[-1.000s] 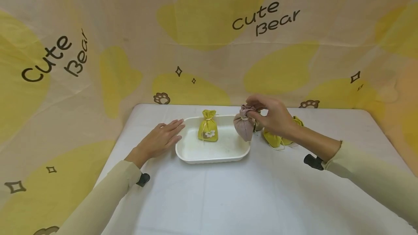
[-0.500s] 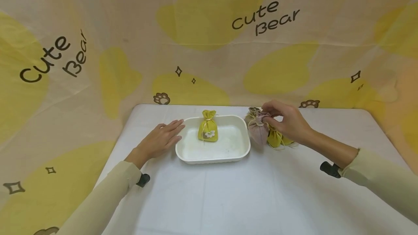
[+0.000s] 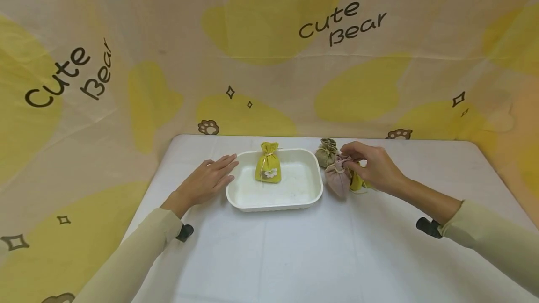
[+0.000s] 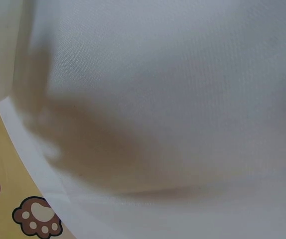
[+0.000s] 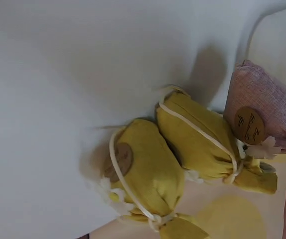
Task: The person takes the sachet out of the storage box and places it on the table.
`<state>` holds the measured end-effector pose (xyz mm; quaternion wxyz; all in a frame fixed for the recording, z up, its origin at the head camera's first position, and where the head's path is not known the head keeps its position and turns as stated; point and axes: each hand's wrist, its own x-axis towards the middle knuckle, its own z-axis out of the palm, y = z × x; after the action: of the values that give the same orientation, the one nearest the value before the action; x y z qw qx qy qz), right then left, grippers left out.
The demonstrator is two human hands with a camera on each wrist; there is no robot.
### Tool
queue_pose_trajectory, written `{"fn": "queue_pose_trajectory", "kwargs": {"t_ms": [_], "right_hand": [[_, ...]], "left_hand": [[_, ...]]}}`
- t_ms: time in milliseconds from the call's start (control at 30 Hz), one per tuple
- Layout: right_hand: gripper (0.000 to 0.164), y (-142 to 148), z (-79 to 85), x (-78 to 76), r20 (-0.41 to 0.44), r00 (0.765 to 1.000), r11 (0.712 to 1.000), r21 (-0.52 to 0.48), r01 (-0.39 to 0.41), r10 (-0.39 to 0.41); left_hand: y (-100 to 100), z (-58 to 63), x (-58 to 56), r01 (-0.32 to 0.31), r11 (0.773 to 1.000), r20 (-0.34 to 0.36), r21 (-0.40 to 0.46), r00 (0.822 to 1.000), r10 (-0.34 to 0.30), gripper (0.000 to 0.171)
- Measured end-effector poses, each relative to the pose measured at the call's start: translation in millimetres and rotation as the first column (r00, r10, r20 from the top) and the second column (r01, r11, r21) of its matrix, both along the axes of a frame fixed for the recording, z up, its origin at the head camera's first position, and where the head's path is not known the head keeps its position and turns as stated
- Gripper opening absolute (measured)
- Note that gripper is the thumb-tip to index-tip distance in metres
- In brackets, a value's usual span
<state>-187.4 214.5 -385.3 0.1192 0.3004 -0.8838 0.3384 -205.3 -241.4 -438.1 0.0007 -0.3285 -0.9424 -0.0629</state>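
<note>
My right hand (image 3: 376, 166) pinches the gathered neck of a dusty-pink drawstring pouch (image 3: 338, 180), just right of the white tray (image 3: 294, 190). The right wrist view shows the pink pouch (image 5: 262, 107) with a round brown tag and a pale flower, beside two mustard-yellow pouches (image 5: 148, 172). In the head view these are mostly hidden behind it and the hand. Inside the tray lies another yellow pouch (image 3: 268, 166) with a white flower. My left hand (image 3: 205, 180) rests with straight fingers at the tray's left rim.
A grey-green pouch (image 3: 325, 154) stands behind the pink one, near the tray's back right corner. The white-covered table (image 3: 294, 251) ends at the back against a patterned cloth (image 3: 269, 36).
My right hand has carried the pink pouch rightward, from over the tray's right rim to outside the tray. The grey-green pouch has come into view. The left hand stays put.
</note>
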Motion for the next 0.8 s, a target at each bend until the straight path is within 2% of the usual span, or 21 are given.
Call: {"fn": "queue_pose_trajectory", "kwargs": {"t_ms": [100, 333, 633, 800], "right_hand": [[0.037, 0.8, -4.4, 0.7, 0.02, 1.0, 1.0, 0.019, 0.008, -0.009], [0.031, 0.0, -10.6, 0.7, 0.13, 0.991, 0.997, 0.078, 0.02, -0.031], [0.035, -8.5, -9.6, -3.0, 0.117, 0.993, 0.997, 0.067, -0.032, 0.024], [0.037, -20.2, -0.3, -4.9, 0.109, 0.994, 0.996, 0.087, -0.021, 0.011]], "left_hand": [[0.2, 0.1, -0.1, 0.003, 1.0, -0.003, 0.001, 1.0, -0.003, 0.053], [-0.5, -1.3, -0.5, 0.011, 1.0, -0.02, 0.025, 1.0, -0.011, 0.052], [-0.3, 0.3, 0.8, -0.008, 1.0, -0.008, -0.001, 1.0, 0.008, 0.053], [0.1, 0.8, 1.2, -0.011, 1.0, -0.003, -0.009, 1.0, 0.011, 0.054]]}}
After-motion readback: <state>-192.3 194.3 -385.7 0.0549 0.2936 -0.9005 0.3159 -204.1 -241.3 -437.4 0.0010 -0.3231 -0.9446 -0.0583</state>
